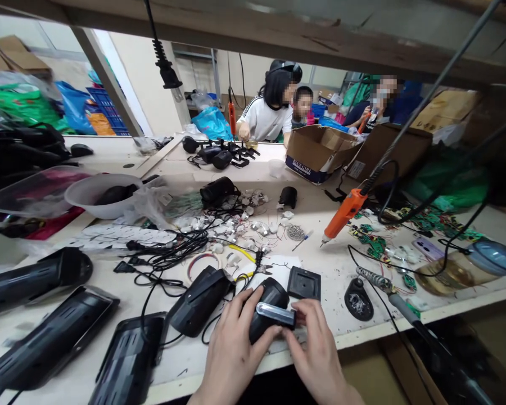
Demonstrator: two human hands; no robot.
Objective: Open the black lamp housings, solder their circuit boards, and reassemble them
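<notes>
Both hands are closed together on one item at the near edge of the pale, scuffed work desk (354, 332): a glossy black rounded plastic housing with a silver metal bar across it (270, 313). The left hand (231, 349) wraps the housing from the left, thumb up over its top. The right hand (316, 346) grips the end of the bar, fingers curled over it. Just left lies a second black rounded plastic housing (198, 301) trailing black cables. A flat black square plate (304, 283) sits just behind the held item. An orange-handled electric screwdriver (344, 214) hangs above the desk further back.
</notes>
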